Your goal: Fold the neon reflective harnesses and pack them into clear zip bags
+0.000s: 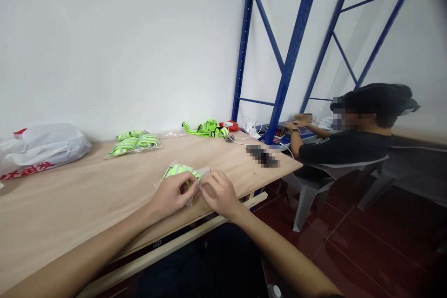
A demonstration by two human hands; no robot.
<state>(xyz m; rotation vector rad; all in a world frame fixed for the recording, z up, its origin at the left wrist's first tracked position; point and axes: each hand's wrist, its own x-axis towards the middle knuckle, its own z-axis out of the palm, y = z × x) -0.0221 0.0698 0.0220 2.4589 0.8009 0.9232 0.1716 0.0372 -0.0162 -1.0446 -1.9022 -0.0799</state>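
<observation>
A clear plastic bag (181, 169) with a folded neon-green and silver reflective strap inside lies near the table's front edge. My left hand (177, 190) has its thumb and index finger pinched on the bag's right-hand edge. Close beside it, my right hand (220, 192) grips the same edge with bent fingers, and a thin reddish line shows along the plastic there. Both hands rest low over the tabletop (87, 205). Part of the bag is hidden behind my left hand.
Several filled bags (134, 143) lie farther back. Loose green straps (209, 128) sit by the wall near white cables (249, 130). A white carrier bag (49, 146) is at left. A blurred dark object (262, 155) lies right. Beyond the blue rack (279, 84), a person (352, 135) sits.
</observation>
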